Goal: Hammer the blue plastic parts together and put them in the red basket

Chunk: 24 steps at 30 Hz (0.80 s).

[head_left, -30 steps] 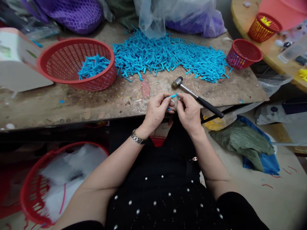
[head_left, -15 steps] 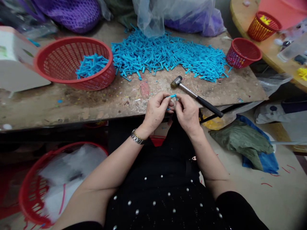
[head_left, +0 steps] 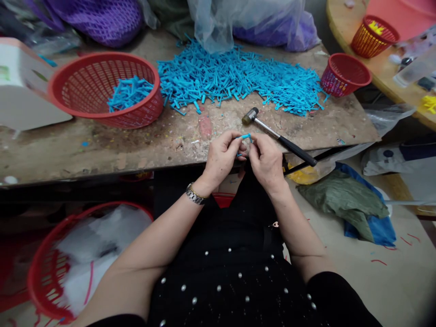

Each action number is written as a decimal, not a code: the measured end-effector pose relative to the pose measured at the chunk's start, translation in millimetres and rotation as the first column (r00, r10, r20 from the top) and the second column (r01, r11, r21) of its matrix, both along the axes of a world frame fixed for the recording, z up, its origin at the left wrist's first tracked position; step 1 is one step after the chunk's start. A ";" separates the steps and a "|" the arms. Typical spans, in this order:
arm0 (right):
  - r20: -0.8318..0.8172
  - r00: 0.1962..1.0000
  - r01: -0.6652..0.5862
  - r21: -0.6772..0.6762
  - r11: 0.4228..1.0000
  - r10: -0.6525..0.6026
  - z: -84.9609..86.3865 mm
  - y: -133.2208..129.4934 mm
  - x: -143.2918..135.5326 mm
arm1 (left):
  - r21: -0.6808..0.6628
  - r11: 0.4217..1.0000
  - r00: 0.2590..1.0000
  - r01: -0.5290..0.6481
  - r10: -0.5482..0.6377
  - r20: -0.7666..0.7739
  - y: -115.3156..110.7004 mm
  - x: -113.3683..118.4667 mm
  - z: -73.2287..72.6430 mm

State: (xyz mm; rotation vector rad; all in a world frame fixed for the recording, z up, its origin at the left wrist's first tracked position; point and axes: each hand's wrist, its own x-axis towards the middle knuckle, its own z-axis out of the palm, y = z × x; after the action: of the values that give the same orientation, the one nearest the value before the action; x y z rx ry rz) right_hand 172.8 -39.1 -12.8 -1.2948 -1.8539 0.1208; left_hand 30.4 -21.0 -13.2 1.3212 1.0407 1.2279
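Note:
My left hand [head_left: 222, 158] and my right hand [head_left: 266, 160] meet at the near edge of the worn wooden table [head_left: 143, 141]. Together they pinch a small blue plastic piece [head_left: 244, 136] between their fingertips; most of it is hidden by the fingers. A wristwatch sits on my left wrist. A large heap of the same blue pieces [head_left: 235, 79] lies across the far middle of the table. Just beyond my right hand rests a small hammer [head_left: 277, 137] with a black handle.
A red basket [head_left: 68, 86] holding some blue pieces stands at the left, beside a white box [head_left: 20, 91]. A smaller red basket [head_left: 344, 73] sits at the right edge. Plastic bags and purple mesh line the back. Under the table, a red basket [head_left: 44, 268] holds white material.
My hands have drawn slightly closer together around the blue piece. The view shifted a little; nothing else moved.

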 end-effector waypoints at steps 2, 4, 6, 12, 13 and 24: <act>0.009 1.000 0.002 -0.013 1.000 -0.002 -0.3 -0.2 -1.0 | -0.003 1.000 1.000 -0.003 0.003 -0.015 0.0 0.5 -0.1; 0.008 1.000 0.001 -0.027 1.000 0.000 -1.1 -0.3 -2.1 | 0.000 1.000 0.999 -0.012 0.012 -0.034 -0.1 1.0 -0.5; 0.000 1.000 -0.006 -0.032 0.999 0.006 -2.6 -0.1 -2.8 | 0.024 0.999 0.997 -0.032 0.033 -0.067 -0.4 1.3 -1.0; 0.021 0.999 -0.050 -0.006 0.999 0.050 -7.3 2.2 -0.3 | 0.093 0.994 0.980 -0.060 0.076 -0.183 -0.1 0.4 -2.6; 0.034 0.998 -0.053 -0.002 0.999 0.053 -7.8 2.6 0.4 | 0.090 0.995 0.979 -0.052 0.068 -0.193 0.2 0.4 -2.9; -0.061 0.997 -0.054 -0.024 0.998 0.053 -12.2 1.9 -1.0 | 0.035 0.999 0.979 -0.005 0.012 -0.203 2.5 -0.7 3.6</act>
State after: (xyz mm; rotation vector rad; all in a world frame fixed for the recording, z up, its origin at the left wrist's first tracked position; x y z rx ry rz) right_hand 171.9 -37.2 -25.0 -1.2455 -1.8412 0.2107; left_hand 29.7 -18.5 -9.6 1.4939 1.1739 1.1384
